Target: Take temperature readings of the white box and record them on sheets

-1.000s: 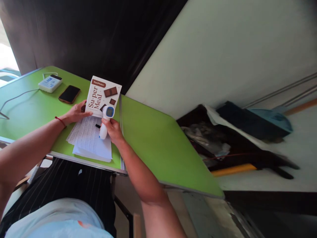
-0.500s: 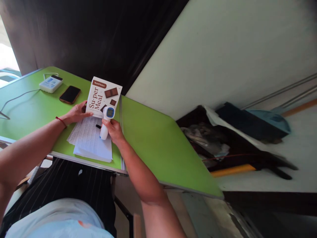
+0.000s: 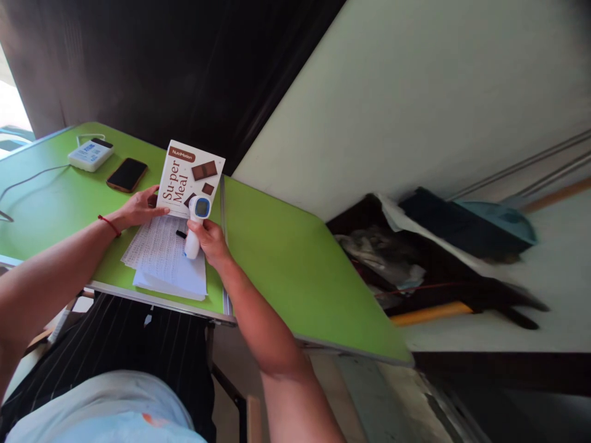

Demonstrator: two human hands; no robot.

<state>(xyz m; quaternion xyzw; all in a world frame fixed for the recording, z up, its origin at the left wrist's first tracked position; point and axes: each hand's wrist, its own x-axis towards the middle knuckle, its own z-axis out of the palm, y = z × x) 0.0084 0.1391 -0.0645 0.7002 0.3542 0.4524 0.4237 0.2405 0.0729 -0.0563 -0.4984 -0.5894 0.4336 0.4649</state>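
My left hand [image 3: 143,208] grips the lower left edge of a white box [image 3: 183,173] printed "NutriMotion Su-per Meal" with brown chocolate pieces. In my right hand [image 3: 211,239] is a white infrared thermometer [image 3: 192,242], upright, its blue-framed screen facing me and overlapping the box's lower right corner. The fingers are wrapped round its handle. Sheets of handwritten paper [image 3: 170,271] lie below both hands on the green table [image 3: 286,264]. The black tip of a pen [image 3: 180,234] shows beside the thermometer; the rest of it is hidden.
A black phone [image 3: 127,175] in an orange-brown case and a white device [image 3: 91,154] with a cable lie on the table's left side. Behind stand a dark panel [image 3: 152,67] and a pale wall [image 3: 415,98]. To the right is a dark surface with cloths [image 3: 383,255].
The whole view has shifted slightly, so everything sits a little further left. Both hands keep their hold on the box and the thermometer.
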